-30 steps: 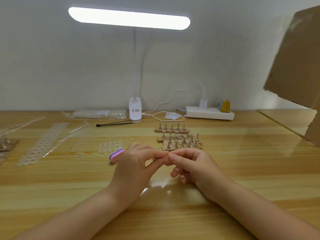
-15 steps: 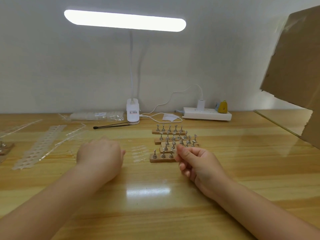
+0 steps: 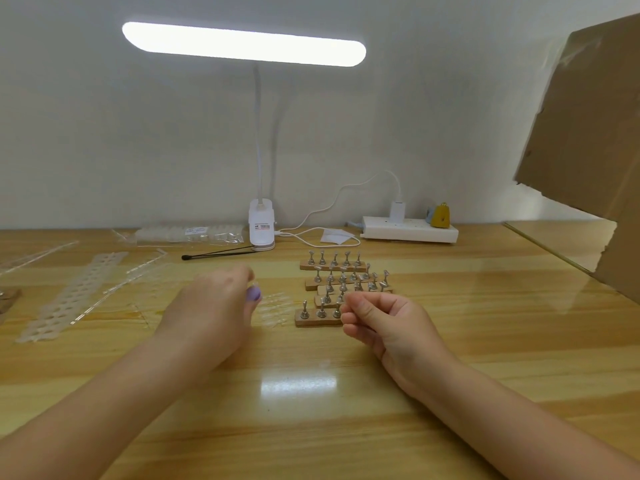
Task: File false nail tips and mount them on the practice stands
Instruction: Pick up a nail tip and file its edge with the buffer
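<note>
Several wooden practice stands (image 3: 343, 289) with metal pegs sit in rows mid-table. My right hand (image 3: 384, 323) hovers at the right end of the nearest stand (image 3: 311, 318). Its fingers are curled and thumb and forefinger are pinched together, apparently on a clear nail tip too small to make out. My left hand (image 3: 214, 306), blurred, is left of the stands and grips a purple nail file block (image 3: 254, 293), whose end pokes out by the fingers. Loose clear nail tips (image 3: 273, 311) lie on the table between the left hand and the stands.
A clip lamp base (image 3: 261, 226) and a white power strip (image 3: 408, 232) stand along the back wall. A black tool (image 3: 221, 252), a bag of nail tips (image 3: 188, 233) and empty plastic tip strips (image 3: 79, 296) lie at the left. Cardboard (image 3: 588, 133) leans at the right.
The hands were together in front of the stands, then separated. The left hand swung left with the file and has come back toward the loose tips. The right hand stays by the nearest stand.
</note>
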Available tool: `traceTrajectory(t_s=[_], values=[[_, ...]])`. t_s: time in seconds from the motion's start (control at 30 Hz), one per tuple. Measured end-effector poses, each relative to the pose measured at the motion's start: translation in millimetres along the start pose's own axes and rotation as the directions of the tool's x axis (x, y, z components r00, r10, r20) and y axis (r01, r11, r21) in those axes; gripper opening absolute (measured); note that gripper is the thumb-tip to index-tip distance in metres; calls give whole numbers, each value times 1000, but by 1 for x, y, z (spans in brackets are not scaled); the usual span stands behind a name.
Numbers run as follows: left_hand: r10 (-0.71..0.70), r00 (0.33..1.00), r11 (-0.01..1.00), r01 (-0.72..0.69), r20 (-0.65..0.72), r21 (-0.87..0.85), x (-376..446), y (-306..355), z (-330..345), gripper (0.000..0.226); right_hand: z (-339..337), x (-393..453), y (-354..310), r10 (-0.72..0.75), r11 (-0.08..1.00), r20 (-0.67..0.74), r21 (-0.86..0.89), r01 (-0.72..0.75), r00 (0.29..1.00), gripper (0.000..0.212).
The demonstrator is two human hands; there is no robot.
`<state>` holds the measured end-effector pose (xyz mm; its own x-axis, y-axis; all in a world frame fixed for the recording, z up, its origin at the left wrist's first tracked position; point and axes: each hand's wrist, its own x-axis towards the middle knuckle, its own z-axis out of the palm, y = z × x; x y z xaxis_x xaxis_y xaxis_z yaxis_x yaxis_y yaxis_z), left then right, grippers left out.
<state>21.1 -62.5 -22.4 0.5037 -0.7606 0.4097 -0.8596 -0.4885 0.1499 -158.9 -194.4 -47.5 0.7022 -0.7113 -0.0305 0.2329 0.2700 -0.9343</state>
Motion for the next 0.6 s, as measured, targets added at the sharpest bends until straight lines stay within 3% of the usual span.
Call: traceTrajectory(t_s=[0.07, 0.2, 0.33, 0.5, 0.6], values=[[130, 962, 943, -195, -240, -270, -6, 15, 3, 28, 2, -1, 0, 10, 1000, 19, -1, -10, 1000, 24], [306, 874, 765, -461, -376, -450, -24, 44, 15, 22, 5, -2, 2, 26, 1000, 68, -2, -26, 997, 25], [381, 832, 708, -543, -403, -452, -32, 47, 25, 22, 5, -4, 2, 47, 999, 134, -22, -44, 990, 30], [306, 876, 795, -451, -373, -405, -28, 40, 31, 26, 6, -4, 1, 64, 998, 161, 17, -67, 985, 24], [347, 815, 734, -544, -464, -407, -28, 42, 27, 22, 8, -5, 2, 57, 998, 166, -11, -56, 985, 25]])
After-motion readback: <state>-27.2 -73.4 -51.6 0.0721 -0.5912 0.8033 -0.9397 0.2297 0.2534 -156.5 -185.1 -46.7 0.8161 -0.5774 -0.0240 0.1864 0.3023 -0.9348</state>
